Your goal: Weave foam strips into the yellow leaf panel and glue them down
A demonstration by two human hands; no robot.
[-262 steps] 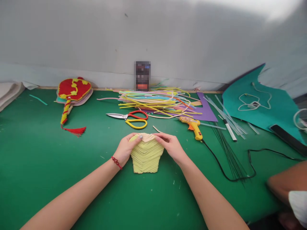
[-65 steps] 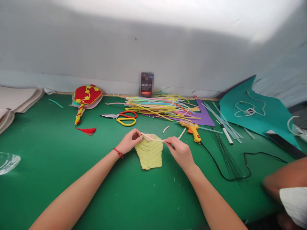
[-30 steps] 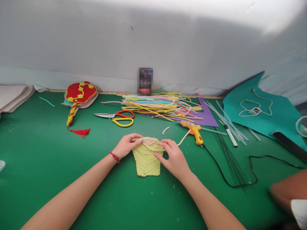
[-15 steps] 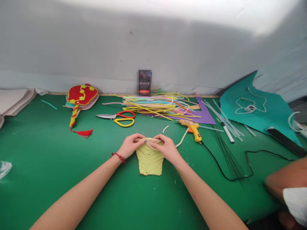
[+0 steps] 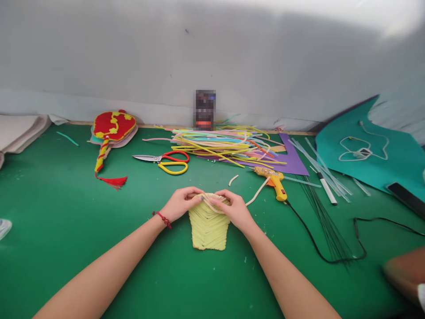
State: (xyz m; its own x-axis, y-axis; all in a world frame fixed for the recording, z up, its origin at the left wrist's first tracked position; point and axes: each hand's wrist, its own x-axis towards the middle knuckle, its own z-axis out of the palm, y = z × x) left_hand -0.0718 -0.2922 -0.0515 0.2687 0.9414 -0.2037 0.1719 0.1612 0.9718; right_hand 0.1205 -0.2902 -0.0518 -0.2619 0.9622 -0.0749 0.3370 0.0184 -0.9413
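Observation:
A pale yellow piece (image 5: pixel 209 230), made of fuzzy strips laid in a chevron pattern, lies before me with its wide end away from me. My left hand (image 5: pixel 181 204) pinches its upper left edge between thumb and fingers. At the upper right, my right hand (image 5: pixel 237 210) presses a cream fuzzy strip (image 5: pixel 257 194) against the same edge. That strip curves along the top of the piece, and its free tail runs out past my right hand toward the glue gun (image 5: pixel 274 177). My fingertips partly hide where strip and piece meet.
Red-and-yellow-handled scissors (image 5: pixel 174 161) lie beyond my left hand. Behind are a heap of coloured strips (image 5: pixel 219 144), a purple sheet (image 5: pixel 295 161) and a tasselled red fan (image 5: pixel 113 124). The glue gun's black cord (image 5: pixel 312 243) crosses the right side, near another person's arm (image 5: pixel 405 274).
The view has shifted slightly, so the right-hand objects sit farther right. Both hands keep their pinch, and the cream strip shows more clearly below the top edge. The other person's arm has moved rightward.

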